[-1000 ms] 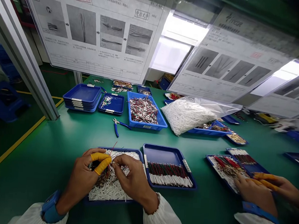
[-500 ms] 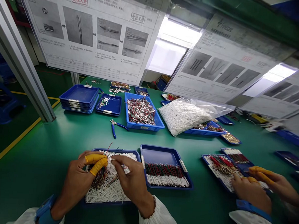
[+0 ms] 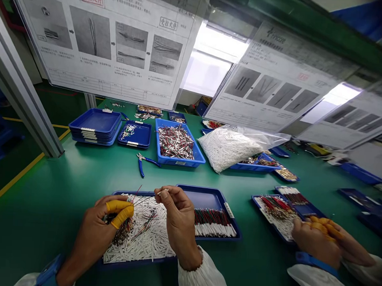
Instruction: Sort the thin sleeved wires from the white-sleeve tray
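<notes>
My left hand (image 3: 101, 226), with yellow finger cots on thumb and forefinger, pinches thin red and dark wires whose ends stick out to the upper right. Up and to its right, my right hand (image 3: 182, 223) holds a small white sleeve (image 3: 162, 192) between thumb and fingertips. A dark wire reaches towards these fingertips; whether it enters the sleeve I cannot tell. Below both hands lies a blue tray (image 3: 140, 262) full of white sleeves (image 3: 141, 245). A bundle of wires with brass-coloured ends (image 3: 121, 235) rests there, partly hidden by my left hand.
Beside it, another blue tray (image 3: 204, 198) holds a row of sleeved wires (image 3: 214, 223). Behind are cutting pliers (image 3: 141, 164), a bin of wires (image 3: 180, 162), stacked trays (image 3: 94, 123) and a bag of white sleeves (image 3: 230, 149). A co-worker's hands (image 3: 320, 241) work at right.
My right hand has moved up and right, away from my left hand, which keeps its pinch on the wires. The co-worker's hands have come together. The view has shifted slightly.
</notes>
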### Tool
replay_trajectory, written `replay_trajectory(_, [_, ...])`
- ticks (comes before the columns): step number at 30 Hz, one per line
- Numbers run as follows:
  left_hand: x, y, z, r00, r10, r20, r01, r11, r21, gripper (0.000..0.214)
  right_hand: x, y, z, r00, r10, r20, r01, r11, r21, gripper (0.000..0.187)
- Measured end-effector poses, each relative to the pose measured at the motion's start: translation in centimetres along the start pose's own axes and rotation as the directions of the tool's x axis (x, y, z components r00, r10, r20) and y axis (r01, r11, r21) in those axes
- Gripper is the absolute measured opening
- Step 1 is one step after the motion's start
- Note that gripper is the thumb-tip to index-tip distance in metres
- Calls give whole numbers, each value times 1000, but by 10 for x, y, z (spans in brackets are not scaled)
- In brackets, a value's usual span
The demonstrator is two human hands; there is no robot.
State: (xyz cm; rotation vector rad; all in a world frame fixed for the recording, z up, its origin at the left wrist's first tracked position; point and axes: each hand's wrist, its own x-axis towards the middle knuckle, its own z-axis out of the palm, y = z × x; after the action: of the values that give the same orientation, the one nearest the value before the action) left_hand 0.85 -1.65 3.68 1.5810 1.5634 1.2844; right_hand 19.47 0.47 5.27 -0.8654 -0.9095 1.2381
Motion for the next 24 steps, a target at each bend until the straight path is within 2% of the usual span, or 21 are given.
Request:
replay_trajectory(8, [1,1,0,1000,20,-6,-20,1000,3,16,-1,-2,4,999,33,38,-33,999,-16,18])
replay_trajectory(13, [1,-2,-1,1000,24,-7,-24,1000,14,16,-1,-6,1,987,74,140,-52,987,-153,19])
replay_trajectory(16, [1,-3,0,1000,24,7,-24,1000,18,17,3,-6,-4,994,50,96,-30,981,-193,20])
replay_trajectory(20, [-1,-3,0,998,46,32,-48,997,55,16,5,-6,-5,1000,9,12,-7,991,-131,20])
replay_trajectory(24, [-2,-4,1,996,63,63,-70,992,103,18,2,-6,-1,1000,5,18,-4,998,-64,20])
